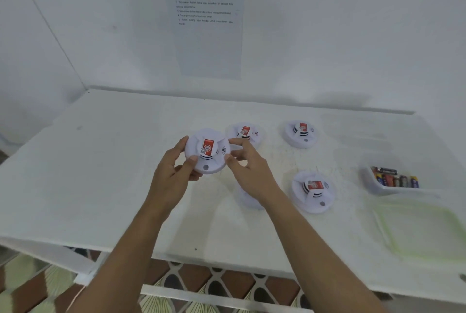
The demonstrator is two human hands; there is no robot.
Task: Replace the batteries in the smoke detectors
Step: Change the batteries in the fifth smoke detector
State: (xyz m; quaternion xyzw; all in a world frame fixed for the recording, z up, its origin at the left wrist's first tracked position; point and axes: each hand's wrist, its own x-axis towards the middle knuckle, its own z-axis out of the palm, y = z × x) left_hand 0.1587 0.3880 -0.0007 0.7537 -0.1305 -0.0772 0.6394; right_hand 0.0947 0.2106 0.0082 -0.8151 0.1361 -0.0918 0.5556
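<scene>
White detector (207,152), rim-gripped: left hand (174,169), right hand (248,162).

Setting: makeshift work station in a plain white room. Evidence: printed instruction sheet (205,22) stuck to the wall (353,35), upper centre; white surface (100,174) before me; identical smoke detectors (312,191) set out, centre right; tray (389,190) of batteries (396,180), right edge; patterned floor tiles (219,285), bottom.

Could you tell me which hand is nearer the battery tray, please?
Right. The right hand holds the held detector, left of the battery tray; the left hand grips the detector's opposite edge.
</scene>
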